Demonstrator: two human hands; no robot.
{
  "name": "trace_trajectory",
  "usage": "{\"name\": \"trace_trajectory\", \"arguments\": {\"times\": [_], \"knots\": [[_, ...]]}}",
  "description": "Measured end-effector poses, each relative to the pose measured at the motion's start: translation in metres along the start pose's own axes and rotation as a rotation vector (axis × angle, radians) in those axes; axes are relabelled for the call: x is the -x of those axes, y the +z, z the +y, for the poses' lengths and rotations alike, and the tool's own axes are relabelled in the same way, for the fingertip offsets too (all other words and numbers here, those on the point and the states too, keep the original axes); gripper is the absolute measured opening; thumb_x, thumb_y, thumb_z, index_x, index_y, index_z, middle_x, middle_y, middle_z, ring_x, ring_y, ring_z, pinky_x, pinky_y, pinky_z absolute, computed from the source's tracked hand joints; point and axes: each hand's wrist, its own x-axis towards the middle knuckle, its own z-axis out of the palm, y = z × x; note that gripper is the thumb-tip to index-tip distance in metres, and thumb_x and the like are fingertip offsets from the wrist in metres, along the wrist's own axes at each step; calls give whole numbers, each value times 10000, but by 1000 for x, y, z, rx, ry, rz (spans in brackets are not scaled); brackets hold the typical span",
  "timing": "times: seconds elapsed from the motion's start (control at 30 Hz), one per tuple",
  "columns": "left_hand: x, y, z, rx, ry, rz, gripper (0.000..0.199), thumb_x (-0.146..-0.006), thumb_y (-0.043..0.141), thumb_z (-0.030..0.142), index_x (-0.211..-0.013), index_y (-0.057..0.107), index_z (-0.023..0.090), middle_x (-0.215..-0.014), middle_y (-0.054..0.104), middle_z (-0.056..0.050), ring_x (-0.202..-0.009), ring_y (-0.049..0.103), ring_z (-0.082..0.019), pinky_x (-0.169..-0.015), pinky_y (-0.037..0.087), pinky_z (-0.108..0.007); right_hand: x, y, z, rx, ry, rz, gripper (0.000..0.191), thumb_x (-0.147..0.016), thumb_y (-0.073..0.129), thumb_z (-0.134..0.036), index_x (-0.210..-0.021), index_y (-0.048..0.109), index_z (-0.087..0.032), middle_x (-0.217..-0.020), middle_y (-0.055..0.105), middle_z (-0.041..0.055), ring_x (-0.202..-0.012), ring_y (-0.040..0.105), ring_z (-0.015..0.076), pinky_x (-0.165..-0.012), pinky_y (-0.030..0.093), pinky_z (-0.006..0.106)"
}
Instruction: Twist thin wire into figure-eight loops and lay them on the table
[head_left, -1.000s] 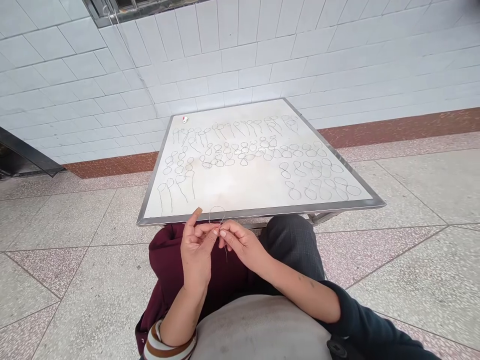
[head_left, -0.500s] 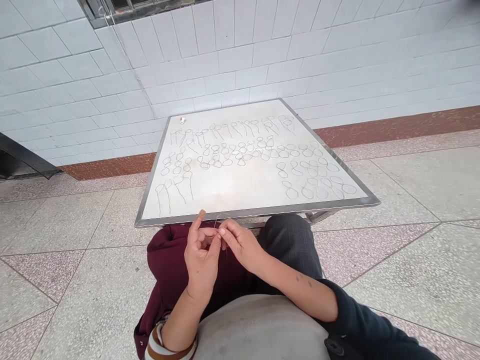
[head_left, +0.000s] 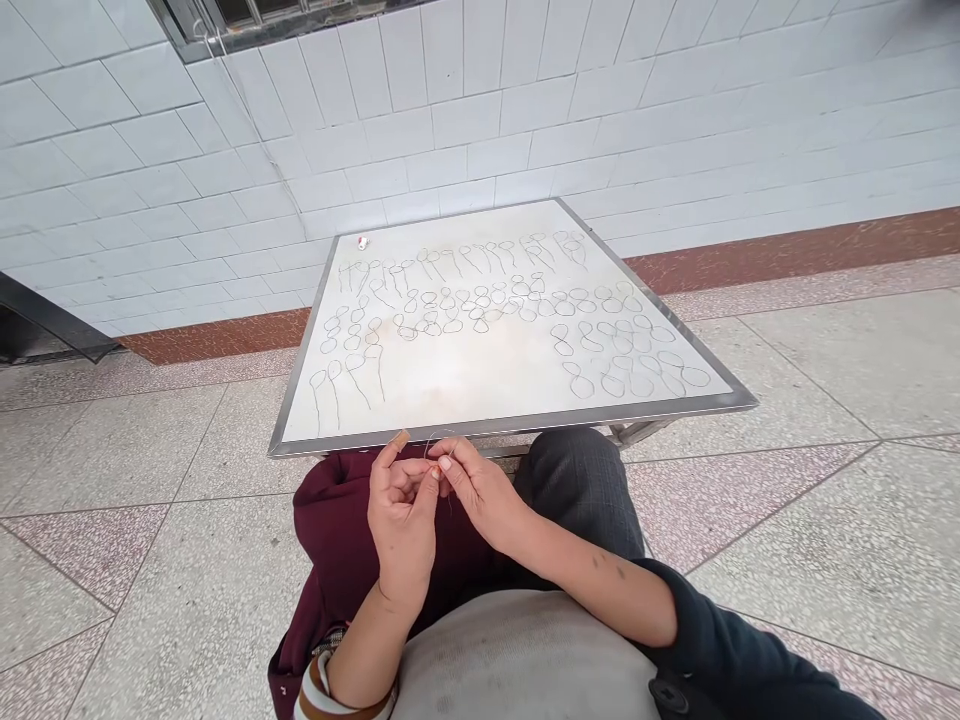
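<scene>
Over my lap, in front of the table's near edge, my left hand (head_left: 405, 500) and my right hand (head_left: 480, 490) meet at their fingertips. Thumb and fingers of each are pinched on a thin wire (head_left: 429, 440), which arcs up above the fingers in a loop. A short end hangs below them. The exact grip point is hidden between the fingers. A tan wrap covers the tip of my raised left index finger. On the white table (head_left: 465, 385) lie several rows of thin dark wire pieces, some in figure-eight loops (head_left: 611, 380), others with one loop and a straight tail (head_left: 375, 375).
A grey metal rim (head_left: 517, 418) edges the table, which stands against a white tiled wall (head_left: 465, 130). A small red and white item (head_left: 363, 243) lies at its far left corner. Maroon cloth (head_left: 330, 510) covers my left leg. A cord (head_left: 259, 130) hangs down the wall.
Both hands stay together over my lap with the wire between them. My left index finger has lowered slightly and the wire arc has shifted a little. The pieces on the table lie as before.
</scene>
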Motion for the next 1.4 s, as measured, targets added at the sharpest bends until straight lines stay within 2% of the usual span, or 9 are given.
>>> {"name": "trace_trajectory", "arguments": {"times": [0.3, 0.6, 0.8, 0.9, 1.03, 1.1, 1.2, 1.3, 1.4], "knots": [[-1, -1, -2, -21, -6, 22, 425, -783, 690, 221, -1184, 550, 213, -783, 653, 9, -663, 604, -107, -700, 522, -252, 1, 2, -1, 43, 0, 7, 322, -1005, 264, -354, -1210, 475, -223, -792, 598, 24, -760, 577, 173, -718, 461, 337], [-4, -2, -4, -7, -27, -13, 412, -800, 670, 228, -1191, 542, 205, -761, 643, 22, -629, 588, -99, -715, 521, -267, -1, 0, -1, -34, 45, -48, 424, -1002, 246, -423, -1328, 446, -240, -772, 571, 11, -727, 558, 158, -719, 465, 324], [-5, -3, -4, -50, -32, -51, 391, -821, 637, 230, -1199, 541, 203, -738, 626, 25, -613, 570, -97, -679, 515, -254, -3, -1, 1, -68, 39, -87, 448, -1002, 240, -442, -1336, 442, -221, -703, 555, -9, -626, 513, 139, -670, 462, 302], [-6, -4, -4, -72, -20, -35, 421, -818, 639, 242, -1222, 528, 206, -745, 624, 21, -640, 578, -104, -691, 517, -259, -4, 0, 5, -86, 44, -98, 442, -1003, 251, -421, -1360, 416, -220, -753, 587, 8, -653, 535, 141, -678, 480, 308], [-6, -6, -6, -158, 20, -5, 458, -822, 639, 242, -1259, 505, 217, -831, 643, -6, -800, 614, -133, -803, 507, -288, -7, 0, 10, -96, 5, -6, 399, -976, 362, -394, -1327, 469, -236, -972, 602, 66, -773, 575, 151, -680, 514, 303], [-6, -7, -7, -210, 39, -17, 457, -836, 626, 246, -1273, 494, 226, -853, 646, -11, -817, 615, -136, -829, 498, -298, -8, 0, 10, -114, -10, 58, 358, -956, 415, -375, -1268, 530, -241, -1019, 588, 70, -726, 567, 133, -648, 521, 290], [-7, -5, -6, -219, 39, -28, 475, -843, 620, 254, -1294, 472, 230, -848, 643, -10, -782, 613, -132, -794, 508, -292, -9, 1, 9, -198, 5, 93, 316, -937, 453, -337, -1218, 565, -245, -957, 602, 38, -631, 546, 101, -625, 524, 271], [-7, -2, -4, -130, 23, -19, 489, -836, 630, 252, -1294, 464, 220, -811, 631, 1, -732, 610, -123, -750, 527, -281, -9, 1, 7, -272, 29, 116, 274, -912, 498, -311, -1163, 575, -231, -821, 608, -1, -631, 557, 104, -625, 521, 255], [-6, 2, -2, -39, 0, -26, 525, -815, 657, 244, -1300, 459, 216, -798, 624, 10, -724, 615, -120, -755, 541, -288, -10, 0, 3, -262, 41, 148, 240, -899, 508, -295, -1112, 589, -221, -848, 606, 11, -629, 567, 105, -572, 508, 237]]}}
